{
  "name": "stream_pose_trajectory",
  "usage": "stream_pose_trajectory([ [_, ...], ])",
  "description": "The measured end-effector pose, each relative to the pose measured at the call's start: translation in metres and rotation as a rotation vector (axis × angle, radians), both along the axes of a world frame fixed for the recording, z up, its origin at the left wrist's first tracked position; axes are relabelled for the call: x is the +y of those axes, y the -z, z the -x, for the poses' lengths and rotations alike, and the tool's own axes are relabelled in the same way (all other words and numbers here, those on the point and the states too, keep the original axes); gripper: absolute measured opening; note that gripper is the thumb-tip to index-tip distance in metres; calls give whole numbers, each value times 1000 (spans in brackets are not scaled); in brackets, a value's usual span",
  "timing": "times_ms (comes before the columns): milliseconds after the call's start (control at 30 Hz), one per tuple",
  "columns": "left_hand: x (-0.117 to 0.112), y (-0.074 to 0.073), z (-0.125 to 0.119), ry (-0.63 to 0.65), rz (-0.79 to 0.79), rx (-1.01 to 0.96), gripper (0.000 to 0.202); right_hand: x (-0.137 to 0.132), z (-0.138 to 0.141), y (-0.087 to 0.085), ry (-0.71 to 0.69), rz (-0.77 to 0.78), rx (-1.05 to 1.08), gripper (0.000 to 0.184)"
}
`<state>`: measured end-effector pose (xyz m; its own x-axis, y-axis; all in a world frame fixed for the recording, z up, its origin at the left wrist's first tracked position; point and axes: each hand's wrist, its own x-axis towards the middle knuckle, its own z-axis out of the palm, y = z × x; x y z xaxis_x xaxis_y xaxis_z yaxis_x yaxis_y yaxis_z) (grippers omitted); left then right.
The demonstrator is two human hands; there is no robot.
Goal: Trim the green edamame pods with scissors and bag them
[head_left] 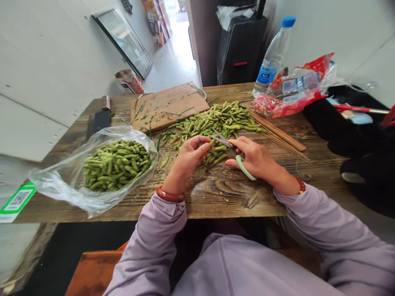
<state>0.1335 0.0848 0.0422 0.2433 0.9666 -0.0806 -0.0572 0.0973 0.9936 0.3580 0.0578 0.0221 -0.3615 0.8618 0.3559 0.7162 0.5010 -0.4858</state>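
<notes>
Sat at wooden table [216,197], lilac sleeves [154,242] nearest. Left hand [188,158] curled, fingertips pinching a pod near scissors [230,150], pod mostly hidden. Right hand [259,160] clenched round green scissor handles, blades slightly parted, pointed toward left fingertips. Best done by snipping only the pod tip, keeping left fingertips back of the blades. Both wrists low over table, palms down, red bangle on left. Beyond, loose pod pile [216,119] touching hands; bag [101,172] of pods left. Farther: board [166,105], skewers [277,131], bottle [273,57].
</notes>
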Motion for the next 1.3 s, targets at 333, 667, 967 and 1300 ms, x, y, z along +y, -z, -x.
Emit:
stream_pose_trajectory([
  [333, -4, -1, -7, 48, -125, 112, 26, -2, 1, 4, -72, -16, -13, 49],
  [667, 1, 6, -3, -1, -306, 276, 9, -3, 1, 2, -80, -17, -84, 36],
  [967, 0, 0, -1, -53, -208, 259, 10, -2, 0, 2, -23, -5, -113, 34],
  [1300, 2, 0, 2, -67, 96, -112, 27, -1, 1, 2, 10, -31, 25, 49],
])
